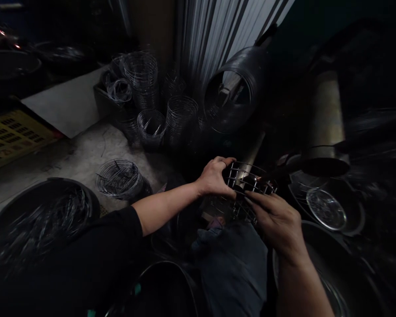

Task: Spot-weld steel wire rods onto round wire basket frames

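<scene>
A round wire basket (243, 212) with a grid of metal wires is in front of me, right of centre. My left hand (214, 177) is closed on its left side, with thumb and fingers spread around the wire rim. My right hand (279, 220) is at the near right side, its fingers together and the fingertips pressed on the wires; whether a small loose piece is also between them is hidden. A dark metal arm (285, 169) comes from the right and ends at the basket, where a small orange glint shows. A pale bar (252, 156) stands behind the wires.
At right hangs a thick metal cylinder (326, 114) above basins with a shiny round wire piece (326, 209). Stacked wire rings (181, 119) stand at the back beside a tipped drum (232, 94). On the left are a wire coil (119, 178), a black tub (62, 182) and a yellow crate (15, 136).
</scene>
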### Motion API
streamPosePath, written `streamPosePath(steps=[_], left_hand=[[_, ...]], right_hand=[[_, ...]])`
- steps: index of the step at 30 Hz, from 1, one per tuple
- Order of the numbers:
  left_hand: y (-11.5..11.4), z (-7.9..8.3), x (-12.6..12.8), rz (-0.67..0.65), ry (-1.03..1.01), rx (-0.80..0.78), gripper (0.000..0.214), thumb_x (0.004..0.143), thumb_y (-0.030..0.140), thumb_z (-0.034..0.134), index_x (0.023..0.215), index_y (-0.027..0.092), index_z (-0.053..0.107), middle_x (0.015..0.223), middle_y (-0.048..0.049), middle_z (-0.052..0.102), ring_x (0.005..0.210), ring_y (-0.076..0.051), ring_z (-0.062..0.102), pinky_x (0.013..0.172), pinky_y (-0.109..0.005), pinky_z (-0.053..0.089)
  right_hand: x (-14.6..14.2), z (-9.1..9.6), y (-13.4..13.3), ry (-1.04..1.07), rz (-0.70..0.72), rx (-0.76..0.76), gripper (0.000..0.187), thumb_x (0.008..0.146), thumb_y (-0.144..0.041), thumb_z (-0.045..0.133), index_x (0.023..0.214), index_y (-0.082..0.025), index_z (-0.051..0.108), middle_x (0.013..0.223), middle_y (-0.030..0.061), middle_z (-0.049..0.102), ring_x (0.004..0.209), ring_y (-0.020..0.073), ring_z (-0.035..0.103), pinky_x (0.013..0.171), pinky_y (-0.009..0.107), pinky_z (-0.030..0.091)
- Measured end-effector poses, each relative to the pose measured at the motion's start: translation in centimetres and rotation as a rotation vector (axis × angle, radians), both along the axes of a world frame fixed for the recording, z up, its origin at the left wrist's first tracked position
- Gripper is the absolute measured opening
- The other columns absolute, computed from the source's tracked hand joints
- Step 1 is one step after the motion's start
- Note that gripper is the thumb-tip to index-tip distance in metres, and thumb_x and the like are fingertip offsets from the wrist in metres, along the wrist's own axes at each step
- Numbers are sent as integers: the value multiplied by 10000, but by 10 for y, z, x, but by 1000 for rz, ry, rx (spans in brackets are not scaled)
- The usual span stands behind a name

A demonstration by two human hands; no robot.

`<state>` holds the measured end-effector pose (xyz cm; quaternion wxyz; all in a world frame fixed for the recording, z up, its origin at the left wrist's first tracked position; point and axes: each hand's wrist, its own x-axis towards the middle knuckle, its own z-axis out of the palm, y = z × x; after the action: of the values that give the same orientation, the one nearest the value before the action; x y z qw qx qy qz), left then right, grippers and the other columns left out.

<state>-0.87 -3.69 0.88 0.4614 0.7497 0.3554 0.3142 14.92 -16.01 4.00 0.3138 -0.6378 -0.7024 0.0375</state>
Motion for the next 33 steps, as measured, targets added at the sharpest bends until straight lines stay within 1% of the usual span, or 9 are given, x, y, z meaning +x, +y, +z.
streamPosePath(steps=[5, 11, 16, 19, 21, 23, 26, 29, 33], left_hand=[[9, -1, 10, 30, -16, -13, 987, 352, 328, 852, 1268, 152, 529, 1190, -107, 517, 1075, -285, 555, 959, -420, 487], [16, -1, 17, 49, 32, -19, 1003, 340, 309, 859, 1276, 167, 529, 1214, -99, 517, 1096, -280, 542, 961, -401, 486], [31, -2, 22, 67, 27, -23, 1065, 362, 364, 862, 1334, 171, 472, 1284, -123, 485, 1193, -304, 498, 1044, -441, 416], [34, -18, 11, -7, -14, -7, 1272, 307, 418, 887, 1430, 239, 318, 1465, -126, 337, 1368, -342, 313, 1127, -514, 281], [32, -37, 2, -43, -84, -99, 1429, 232, 392, 907, 1469, 221, 213, 1520, -157, 246, 1407, -358, 237, 1131, -535, 256], [27, -56, -5, -80, -209, -315, 1429, 249, 348, 913, 1472, 176, 194, 1471, -197, 333, 1348, -347, 356, 1072, -524, 354], [19, -74, -9, -64, -394, -558, 1205, 315, 251, 905, 1388, 123, 371, 1293, -176, 541, 1176, -289, 536, 985, -461, 460], [13, -71, -17, -9, -449, -569, 1083, 301, 186, 902, 1296, 115, 481, 1232, -147, 583, 1113, -261, 566, 977, -438, 469], [3, -54, -43, -31, -387, -440, 1136, 279, 210, 915, 1320, 150, 464, 1321, -146, 510, 1158, -276, 543, 1012, -438, 441]], right_hand=[[8, 0, 12, 76, -36, -6, 222, 858, -359, 585, 936, -223, 743, 862, 47, 714, 785, 198, 657, 700, 310, 517], [2, 10, -16, 314, -220, 49, 303, 863, -342, 619, 1142, -238, 673, 1037, 59, 690, 899, 223, 657, 862, 383, 514], [-1, 0, -32, 488, -137, -145, 373, 803, -345, 694, 1154, -223, 661, 1036, 87, 682, 881, 241, 658, 823, 401, 538], [0, -10, -37, 423, -61, -212, 483, 759, -362, 728, 1214, -231, 628, 1105, 90, 661, 959, 258, 642, 826, 389, 540], [-2, -10, -39, 369, -37, -214, 402, 758, -364, 722, 1139, -242, 676, 1067, 71, 679, 946, 247, 651, 812, 355, 543], [-8, -4, -41, 353, -23, -221, 313, 758, -363, 721, 1048, -246, 718, 1022, 59, 694, 920, 234, 660, 796, 318, 543], [-23, 7, -43, 494, 26, -319, 326, 784, -356, 700, 1096, -260, 704, 1074, 58, 684, 987, 232, 645, 848, 308, 528], [-35, 10, -45, 774, 23, -470, 334, 854, -342, 620, 1170, -243, 669, 1070, 81, 689, 1019, 244, 636, 892, 361, 516], [-40, -2, -52, 1016, -8, -524, 376, 836, -323, 625, 1185, -185, 658, 945, 115, 712, 842, 249, 678, 781, 395, 554]])
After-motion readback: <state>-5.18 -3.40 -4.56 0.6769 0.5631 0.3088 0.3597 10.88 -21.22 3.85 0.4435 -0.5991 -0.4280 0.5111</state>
